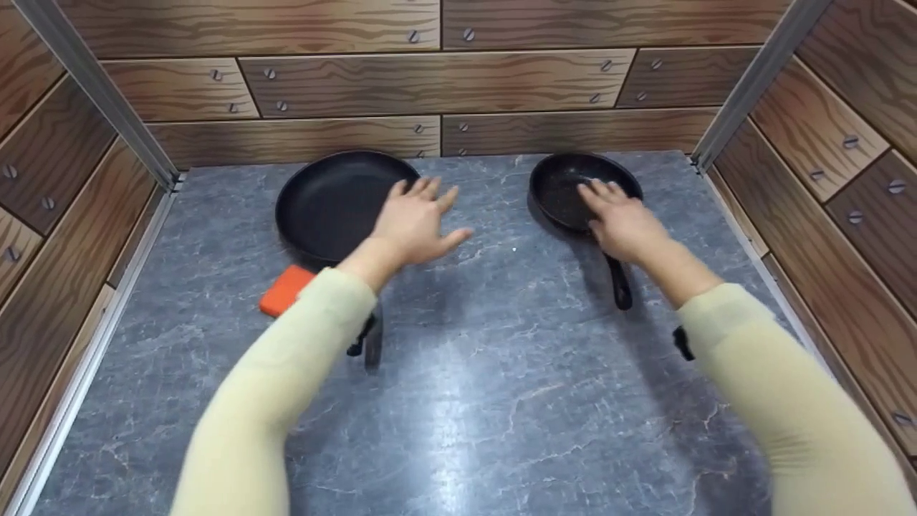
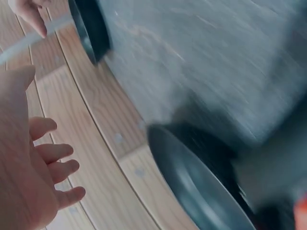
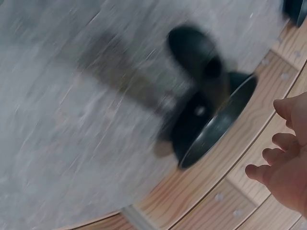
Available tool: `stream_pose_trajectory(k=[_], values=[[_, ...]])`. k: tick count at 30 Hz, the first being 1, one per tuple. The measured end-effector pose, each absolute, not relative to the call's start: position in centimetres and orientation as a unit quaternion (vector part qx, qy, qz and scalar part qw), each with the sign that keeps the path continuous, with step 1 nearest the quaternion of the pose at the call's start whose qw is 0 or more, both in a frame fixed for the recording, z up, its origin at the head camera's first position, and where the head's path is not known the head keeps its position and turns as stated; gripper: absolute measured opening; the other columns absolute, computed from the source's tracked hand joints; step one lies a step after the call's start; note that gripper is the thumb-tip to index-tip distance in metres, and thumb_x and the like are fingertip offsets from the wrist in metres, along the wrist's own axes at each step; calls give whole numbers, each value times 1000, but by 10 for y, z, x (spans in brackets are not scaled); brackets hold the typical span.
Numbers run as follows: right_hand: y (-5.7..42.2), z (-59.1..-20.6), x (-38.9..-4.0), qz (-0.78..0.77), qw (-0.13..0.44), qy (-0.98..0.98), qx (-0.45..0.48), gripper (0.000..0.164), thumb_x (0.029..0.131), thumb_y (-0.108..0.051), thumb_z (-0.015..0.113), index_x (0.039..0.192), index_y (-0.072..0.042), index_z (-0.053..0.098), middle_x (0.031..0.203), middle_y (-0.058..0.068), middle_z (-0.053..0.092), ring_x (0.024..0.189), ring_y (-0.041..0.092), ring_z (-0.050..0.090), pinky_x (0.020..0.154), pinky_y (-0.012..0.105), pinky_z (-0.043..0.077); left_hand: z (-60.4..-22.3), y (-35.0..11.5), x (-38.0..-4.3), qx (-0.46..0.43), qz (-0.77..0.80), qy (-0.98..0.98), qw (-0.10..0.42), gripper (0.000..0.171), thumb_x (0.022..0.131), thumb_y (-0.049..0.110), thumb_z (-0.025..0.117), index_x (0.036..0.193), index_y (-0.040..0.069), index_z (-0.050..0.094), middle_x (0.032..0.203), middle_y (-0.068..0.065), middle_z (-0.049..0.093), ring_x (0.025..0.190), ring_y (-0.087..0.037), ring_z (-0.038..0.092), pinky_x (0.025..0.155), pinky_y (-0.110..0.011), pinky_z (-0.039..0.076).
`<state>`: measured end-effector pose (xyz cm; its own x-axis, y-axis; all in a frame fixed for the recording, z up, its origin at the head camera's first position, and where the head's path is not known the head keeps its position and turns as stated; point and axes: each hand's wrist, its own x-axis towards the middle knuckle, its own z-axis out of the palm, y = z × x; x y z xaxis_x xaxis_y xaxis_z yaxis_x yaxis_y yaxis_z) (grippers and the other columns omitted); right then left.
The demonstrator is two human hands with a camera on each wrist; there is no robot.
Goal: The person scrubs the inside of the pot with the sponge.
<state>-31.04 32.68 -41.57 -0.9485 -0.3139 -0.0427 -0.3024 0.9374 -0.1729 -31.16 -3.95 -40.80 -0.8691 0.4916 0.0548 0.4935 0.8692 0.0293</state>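
Closest in: two pale yellow sleeves, left sleeve and right sleeve, reaching out over a grey marbled tabletop. Orange block on the tabletop, partly covered by left sleeve, just beside the large pan's near rim. Small pan's handle points back toward the person. Left hand is in the air by the large pan's right side, fingers spread apart, thumb out, nothing held. Right hand is over the small pan's near right part, fingers loosely extended, slightly apart, nothing held; right wrist view has it clear of the pan. Farther back, both black pans sit on the tabletop: large pan at left, small pan at right, well apart. Behind: wood-print back wall with printed screws.
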Motion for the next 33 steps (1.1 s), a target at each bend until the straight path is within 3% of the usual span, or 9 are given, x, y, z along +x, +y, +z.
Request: stream_pose_trajectory(k=[9,19,33], values=[[365,-421,-312,-72,33,987,-140,66,107,-12,52,167,-2,27,170,29,21,155,53,19,117,74,23,-412,28,-321,-270,-11,-963,4,89,102,76,37,170,20,27,173,-15,26,159,-36,25,126,-61,15],[392,-442,-308,-67,38,988,-136,65,106,-10,53,165,0,28,167,33,23,152,57,22,115,75,26,-449,90,-326,-277,-17,-960,-27,93,101,77,37,172,21,17,175,-12,21,160,-35,22,126,-61,18],[405,-463,-307,-68,64,988,-120,67,106,-10,51,167,-3,26,171,29,18,154,56,18,115,75,24,-474,132,-330,-273,-6,-961,-41,93,102,74,42,173,24,9,178,-4,7,162,-37,12,125,-61,19]])
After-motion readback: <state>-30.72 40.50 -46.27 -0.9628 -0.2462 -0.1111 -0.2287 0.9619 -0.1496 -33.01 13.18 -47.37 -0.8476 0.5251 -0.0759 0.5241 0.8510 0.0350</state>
